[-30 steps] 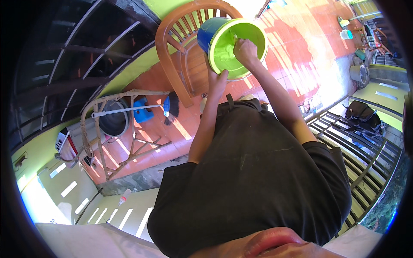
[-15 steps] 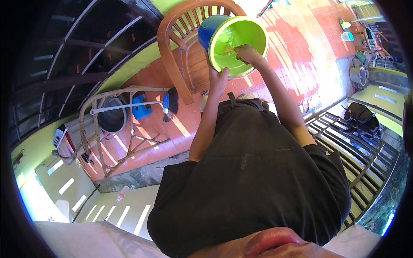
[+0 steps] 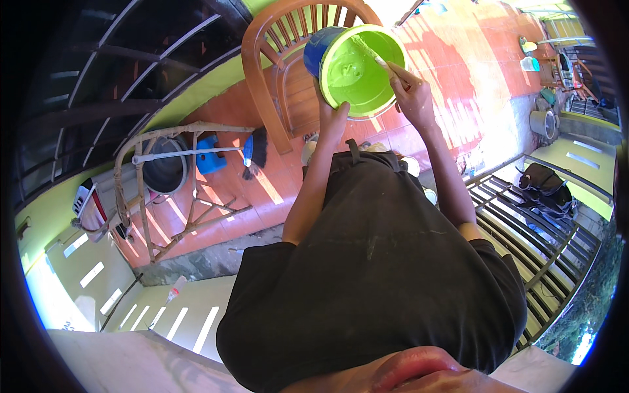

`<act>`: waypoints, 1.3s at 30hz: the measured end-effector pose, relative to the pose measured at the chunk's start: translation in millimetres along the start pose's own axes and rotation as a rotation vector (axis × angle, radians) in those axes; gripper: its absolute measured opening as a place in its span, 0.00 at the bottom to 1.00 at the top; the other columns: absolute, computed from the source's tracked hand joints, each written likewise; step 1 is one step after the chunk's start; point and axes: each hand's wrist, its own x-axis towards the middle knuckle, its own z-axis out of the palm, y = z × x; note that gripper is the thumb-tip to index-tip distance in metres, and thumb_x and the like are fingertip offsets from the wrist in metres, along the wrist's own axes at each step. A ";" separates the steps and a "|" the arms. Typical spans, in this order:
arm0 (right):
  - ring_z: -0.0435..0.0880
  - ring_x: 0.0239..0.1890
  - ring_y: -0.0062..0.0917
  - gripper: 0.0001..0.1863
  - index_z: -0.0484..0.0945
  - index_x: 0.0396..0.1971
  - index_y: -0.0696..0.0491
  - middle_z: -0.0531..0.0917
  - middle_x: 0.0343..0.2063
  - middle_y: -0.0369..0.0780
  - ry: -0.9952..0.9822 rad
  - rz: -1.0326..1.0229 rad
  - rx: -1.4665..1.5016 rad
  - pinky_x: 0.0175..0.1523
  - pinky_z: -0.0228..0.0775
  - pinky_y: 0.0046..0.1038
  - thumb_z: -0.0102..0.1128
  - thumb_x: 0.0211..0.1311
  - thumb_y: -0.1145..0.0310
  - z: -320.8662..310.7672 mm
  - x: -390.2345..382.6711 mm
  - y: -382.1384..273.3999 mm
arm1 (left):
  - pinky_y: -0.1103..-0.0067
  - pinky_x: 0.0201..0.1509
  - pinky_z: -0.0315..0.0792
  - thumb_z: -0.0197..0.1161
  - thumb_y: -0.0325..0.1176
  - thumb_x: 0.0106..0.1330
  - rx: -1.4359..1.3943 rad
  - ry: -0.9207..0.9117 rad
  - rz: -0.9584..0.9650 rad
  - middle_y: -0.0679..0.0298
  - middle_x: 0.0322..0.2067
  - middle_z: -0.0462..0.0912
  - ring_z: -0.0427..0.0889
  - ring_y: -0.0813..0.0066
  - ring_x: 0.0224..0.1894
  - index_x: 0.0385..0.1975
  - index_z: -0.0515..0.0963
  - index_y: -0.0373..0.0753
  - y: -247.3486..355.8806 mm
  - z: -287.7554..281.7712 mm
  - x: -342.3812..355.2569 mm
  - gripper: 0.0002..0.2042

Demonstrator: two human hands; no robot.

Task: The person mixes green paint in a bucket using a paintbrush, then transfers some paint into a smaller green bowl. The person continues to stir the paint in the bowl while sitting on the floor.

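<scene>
A bucket (image 3: 320,47), blue outside and coated lime green inside, is tilted so its mouth faces me. Glossy green paint (image 3: 347,71) lies in it. My left hand (image 3: 333,112) grips the bucket at its lower left, thumb over the rim and the other fingers hidden behind the wall. At the right rim, my right hand (image 3: 411,98) is closed round the handle of a paintbrush (image 3: 371,51). The green-coated end of the brush points up and left across the bucket's mouth, apart from the pool of paint.
Behind the bucket stands a wooden armchair (image 3: 265,98). To the left are a wooden frame (image 3: 147,216), a broom (image 3: 259,154), a dark basin (image 3: 164,173) and a blue plastic item (image 3: 209,157). A metal railing (image 3: 544,255) runs along the right, with a black bag (image 3: 545,183) on it.
My right hand has drawn back to the right, out of the bucket, lifting the paintbrush from the paint. My left hand keeps its hold, and the bucket has barely moved.
</scene>
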 end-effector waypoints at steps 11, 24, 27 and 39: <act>0.83 0.29 0.42 0.15 0.83 0.49 0.51 0.83 0.30 0.46 -0.170 -0.269 -0.377 0.33 0.74 0.38 0.59 0.63 0.73 -2.1 -21.5 48.1 | 0.73 0.72 0.56 0.50 0.16 0.55 -0.006 -0.003 -0.077 0.53 0.69 0.53 0.59 0.65 0.69 0.74 0.33 0.35 8.5 3.3 -10.6 0.46; 0.84 0.32 0.38 0.14 0.85 0.44 0.50 0.82 0.28 0.45 -0.485 -0.263 -0.905 0.39 0.76 0.39 0.53 0.63 0.72 -28.0 -4.3 59.9 | 0.75 0.72 0.56 0.48 0.15 0.54 -0.042 0.074 -0.065 0.52 0.69 0.55 0.61 0.64 0.69 0.74 0.34 0.33 -10.4 32.8 -22.0 0.46; 0.85 0.35 0.36 0.18 0.86 0.44 0.47 0.84 0.29 0.45 -0.527 -0.222 -0.939 0.41 0.76 0.37 0.52 0.58 0.77 -39.1 -1.4 52.5 | 0.75 0.71 0.56 0.49 0.15 0.54 -0.075 0.072 -0.047 0.51 0.69 0.55 0.61 0.64 0.69 0.74 0.33 0.34 -11.6 40.7 -22.3 0.46; 0.84 0.40 0.46 0.19 0.83 0.40 0.56 0.85 0.33 0.51 -0.429 0.041 -0.587 0.48 0.73 0.44 0.45 0.69 0.61 -56.7 32.6 62.1 | 0.74 0.70 0.59 0.50 0.16 0.54 0.094 0.059 0.043 0.45 0.69 0.54 0.61 0.58 0.69 0.73 0.30 0.31 -20.7 47.0 -12.1 0.47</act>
